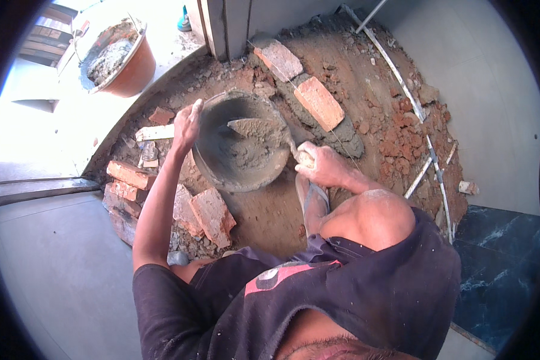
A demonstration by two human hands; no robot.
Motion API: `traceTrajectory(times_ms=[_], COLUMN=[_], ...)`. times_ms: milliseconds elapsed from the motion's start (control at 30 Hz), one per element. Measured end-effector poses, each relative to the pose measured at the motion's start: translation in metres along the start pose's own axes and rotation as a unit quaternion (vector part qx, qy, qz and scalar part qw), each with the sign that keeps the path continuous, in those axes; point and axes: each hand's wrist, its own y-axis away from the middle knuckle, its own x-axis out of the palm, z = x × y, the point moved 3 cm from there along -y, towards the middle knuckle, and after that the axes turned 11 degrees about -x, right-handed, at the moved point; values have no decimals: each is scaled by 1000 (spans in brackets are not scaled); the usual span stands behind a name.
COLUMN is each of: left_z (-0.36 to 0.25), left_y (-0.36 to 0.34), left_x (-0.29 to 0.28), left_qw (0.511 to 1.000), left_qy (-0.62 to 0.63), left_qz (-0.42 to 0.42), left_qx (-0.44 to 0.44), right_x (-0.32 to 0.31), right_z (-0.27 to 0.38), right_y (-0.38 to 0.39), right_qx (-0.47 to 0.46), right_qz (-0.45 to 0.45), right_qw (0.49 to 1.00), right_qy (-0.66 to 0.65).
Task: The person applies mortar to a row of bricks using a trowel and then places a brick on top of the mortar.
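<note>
A round, mortar-smeared basin (213, 171) sits on the dirt in front of me, with wet grey mortar (246, 157) in its bottom. My left hand (188, 126) is closed on the basin's left rim. In my right hand (323, 166), by the right rim, is the handle of a trowel (259, 128). The trowel's blade reaches into the basin and carries mortar. Beyond the basin, two bricks, a far one (279, 60) and a nearer one (319, 103), lie in a row along a thin string. A bed of mortar (346, 139) extends from the nearer brick's end.
An orange bucket (135, 72) of mortar stands at the far left. Loose bricks (131, 175) are stacked at left, and broken brick pieces (212, 216) lie near my left forearm. White pipes (396, 75) cross the rubble at right. My sandalled foot (315, 204) is just below the right hand.
</note>
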Motion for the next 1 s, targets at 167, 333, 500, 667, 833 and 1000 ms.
traceTrajectory(times_ms=[167, 333, 500, 667, 833, 1000], left_z=[-23, -53, -60, -56, -53, -57], left_y=[14, 29, 37, 31, 32, 33], left_x=[5, 23, 29, 33, 36, 37], left_qw=[998, 999, 999, 997, 999, 1000], left_qy=[-51, -39, -37, -70, -35, 2], left_qz=[-11, -10, -27, -16, -39, -21], left_qx=[-19, -9, -2, -15, 10, -13], right_x=[-29, -78, -69, -19, 4, 3], right_z=[-1, 18, -1, -46, -33, -30], right_y=[-3, -22, -43, -45, -35, -34], right_qx=[-54, 8, 53, -27, 139, 142], right_qz=[5, 120, 205, 224, 238, 273], right_qw=[990, 950, 928, 971, 949, 937], right_qy=[134, 288, 306, 77, -156, -166])
